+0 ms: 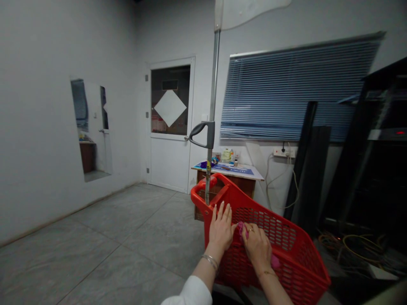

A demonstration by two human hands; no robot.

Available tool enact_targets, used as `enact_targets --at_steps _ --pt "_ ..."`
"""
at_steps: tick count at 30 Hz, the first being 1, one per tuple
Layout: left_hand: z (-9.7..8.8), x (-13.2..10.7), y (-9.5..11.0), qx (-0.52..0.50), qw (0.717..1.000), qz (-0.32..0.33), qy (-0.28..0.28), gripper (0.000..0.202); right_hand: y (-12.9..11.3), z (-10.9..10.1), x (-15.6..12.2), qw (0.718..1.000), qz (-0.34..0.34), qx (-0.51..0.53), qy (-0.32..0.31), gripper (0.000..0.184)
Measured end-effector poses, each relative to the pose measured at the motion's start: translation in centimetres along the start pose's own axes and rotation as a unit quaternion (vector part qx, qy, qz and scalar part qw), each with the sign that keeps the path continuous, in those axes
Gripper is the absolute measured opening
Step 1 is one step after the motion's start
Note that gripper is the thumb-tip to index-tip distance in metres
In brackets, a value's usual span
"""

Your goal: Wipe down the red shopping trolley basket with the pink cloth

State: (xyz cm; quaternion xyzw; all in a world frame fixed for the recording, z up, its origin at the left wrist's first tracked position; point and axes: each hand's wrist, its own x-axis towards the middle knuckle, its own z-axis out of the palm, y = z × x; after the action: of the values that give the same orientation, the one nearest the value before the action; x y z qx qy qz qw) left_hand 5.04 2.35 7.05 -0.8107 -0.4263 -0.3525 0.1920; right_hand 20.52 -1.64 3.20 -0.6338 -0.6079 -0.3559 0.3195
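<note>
A red plastic shopping cart (251, 207) with perforated walls stands in front of me. My left hand (221, 231) is over the cart's near end, fingers stretched out and slightly apart, its thumb pointing toward a pink cloth (241, 228). Whether that thumb touches the cloth I cannot tell. My right hand (258, 245) is closed around the pink cloth, which bunches out at the fingers and shows again beside the wrist. Much of the cloth is hidden by this hand.
A metal pole (215, 80) with a grey handle (203, 134) rises at the cart's push bar. Behind are a small desk (251, 173) with bottles, a white door (168, 163) and window blinds (295, 93). Cables (359, 250) lie by dark racks at right.
</note>
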Motion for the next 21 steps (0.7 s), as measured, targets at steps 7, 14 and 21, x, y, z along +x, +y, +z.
enact_targets --at_steps 7,14,21 --pt "-0.4 -0.9 -1.1 0.015 1.000 -0.009 -0.001 0.052 0.4 -0.8 -0.4 0.998 -0.012 0.050 -0.040 0.032" --pt "-0.3 -0.8 -0.9 0.028 0.999 -0.013 -0.007 0.052 6.0 -1.1 -2.6 0.995 0.037 0.062 -0.071 0.037" --pt "0.2 -0.8 -0.2 0.028 0.999 -0.018 -0.019 0.051 4.6 -1.0 -2.3 0.997 0.081 0.001 -0.005 0.036"
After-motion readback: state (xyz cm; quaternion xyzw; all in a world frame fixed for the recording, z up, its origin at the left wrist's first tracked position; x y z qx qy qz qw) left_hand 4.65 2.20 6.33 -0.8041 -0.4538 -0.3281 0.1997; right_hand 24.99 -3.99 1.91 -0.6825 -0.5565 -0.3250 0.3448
